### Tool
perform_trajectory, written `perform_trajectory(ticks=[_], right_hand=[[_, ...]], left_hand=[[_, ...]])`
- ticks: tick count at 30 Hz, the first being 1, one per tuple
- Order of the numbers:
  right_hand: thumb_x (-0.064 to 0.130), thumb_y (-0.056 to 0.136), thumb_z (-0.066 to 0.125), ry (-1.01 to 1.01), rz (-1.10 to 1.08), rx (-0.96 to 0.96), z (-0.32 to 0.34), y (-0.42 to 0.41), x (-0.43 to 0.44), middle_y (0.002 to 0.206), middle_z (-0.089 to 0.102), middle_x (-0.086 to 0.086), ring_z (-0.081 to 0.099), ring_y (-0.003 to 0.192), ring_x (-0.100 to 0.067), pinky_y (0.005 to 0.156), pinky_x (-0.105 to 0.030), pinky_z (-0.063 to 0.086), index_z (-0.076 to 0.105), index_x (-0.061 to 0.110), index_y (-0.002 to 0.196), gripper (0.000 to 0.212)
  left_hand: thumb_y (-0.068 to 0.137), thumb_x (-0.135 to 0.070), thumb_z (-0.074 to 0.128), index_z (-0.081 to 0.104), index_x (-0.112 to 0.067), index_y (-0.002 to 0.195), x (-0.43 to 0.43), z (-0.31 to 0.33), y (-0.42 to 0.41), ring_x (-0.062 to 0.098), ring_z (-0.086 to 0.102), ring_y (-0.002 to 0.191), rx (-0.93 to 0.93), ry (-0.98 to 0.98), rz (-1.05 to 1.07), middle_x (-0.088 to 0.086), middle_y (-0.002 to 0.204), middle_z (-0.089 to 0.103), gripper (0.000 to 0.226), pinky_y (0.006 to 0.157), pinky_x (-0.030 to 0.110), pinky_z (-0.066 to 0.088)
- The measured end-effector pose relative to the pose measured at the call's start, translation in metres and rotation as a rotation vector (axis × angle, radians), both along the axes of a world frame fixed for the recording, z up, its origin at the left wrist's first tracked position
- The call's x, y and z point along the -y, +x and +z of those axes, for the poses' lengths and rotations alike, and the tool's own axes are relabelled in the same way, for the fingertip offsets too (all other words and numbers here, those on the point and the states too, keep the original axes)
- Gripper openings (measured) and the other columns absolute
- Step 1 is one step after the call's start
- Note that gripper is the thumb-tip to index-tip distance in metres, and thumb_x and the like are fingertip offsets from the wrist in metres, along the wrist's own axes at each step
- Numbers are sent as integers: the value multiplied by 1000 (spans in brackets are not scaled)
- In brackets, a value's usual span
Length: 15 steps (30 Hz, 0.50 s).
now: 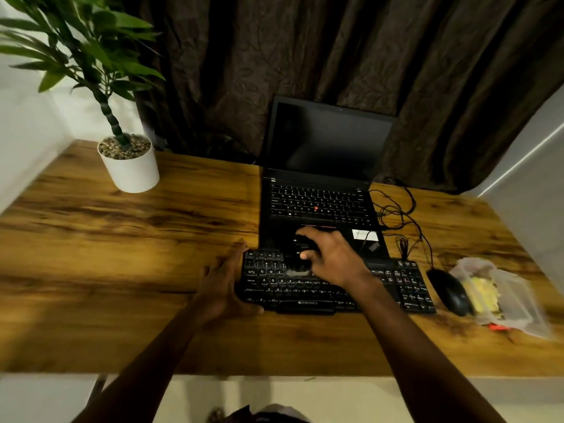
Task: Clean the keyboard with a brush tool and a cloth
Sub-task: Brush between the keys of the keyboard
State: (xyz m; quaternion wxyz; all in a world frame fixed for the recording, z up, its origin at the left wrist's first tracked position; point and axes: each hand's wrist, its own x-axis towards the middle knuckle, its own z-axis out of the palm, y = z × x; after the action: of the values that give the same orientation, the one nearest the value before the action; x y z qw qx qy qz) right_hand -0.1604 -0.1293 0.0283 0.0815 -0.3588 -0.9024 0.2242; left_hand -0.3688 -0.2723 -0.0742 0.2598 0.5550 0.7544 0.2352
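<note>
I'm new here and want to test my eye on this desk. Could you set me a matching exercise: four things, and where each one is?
Things:
1. brush
2. mouse
3. potted plant
4. laptop

Places:
A. far left corner of the table
B. gripped in the right hand, over the keyboard
C. behind the keyboard, lid open
D. just right of the keyboard

Pairs: 1-B; 2-D; 3-A; 4-C

Dim warm light, motion blur at the frame edges, wide-angle bending, dark shadowed backdrop.
</note>
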Motion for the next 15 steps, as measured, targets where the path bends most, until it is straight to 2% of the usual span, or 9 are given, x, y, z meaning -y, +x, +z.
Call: perform_trajectory(ticks=[4, 10, 12, 15], right_hand=[[9, 89, 67, 73, 1, 94, 6, 9, -6, 118, 65, -6, 63, 108, -21, 91, -39, 56, 52, 31, 133, 52], [12, 89, 68, -22, 52, -38, -8, -21, 13, 107, 68, -4, 66, 98, -18, 84, -41, 59, 53, 28, 130, 47], [12, 89, 67, -49, 37, -83, -9, -23, 13, 107, 68, -4, 66, 97, -17, 83, -41, 60, 54, 28, 131, 47], [11, 90, 67, -21, 31, -31, -7, -12, 6, 109, 67, -4, 65, 98, -18, 83, -41, 60, 53, 30, 132, 48]], left_hand=[[35, -81, 75, -7, -44, 153, 0, -7, -3, 25, 25, 140, 11, -8, -2, -5, 159, 28, 149, 113, 50, 18], [35, -81, 74, -11, -42, 154, -4, -10, -3, 29, 22, 144, -12, -44, -1, -1, 158, 31, 151, 115, 56, 15], [35, -82, 74, -13, -43, 153, -4, -11, -5, 29, 22, 144, -15, -44, 1, -1, 159, 30, 151, 115, 55, 15], [35, -84, 72, -12, -40, 154, -3, -10, -5, 26, 23, 142, -8, -23, -9, -3, 159, 29, 152, 112, 47, 16]])
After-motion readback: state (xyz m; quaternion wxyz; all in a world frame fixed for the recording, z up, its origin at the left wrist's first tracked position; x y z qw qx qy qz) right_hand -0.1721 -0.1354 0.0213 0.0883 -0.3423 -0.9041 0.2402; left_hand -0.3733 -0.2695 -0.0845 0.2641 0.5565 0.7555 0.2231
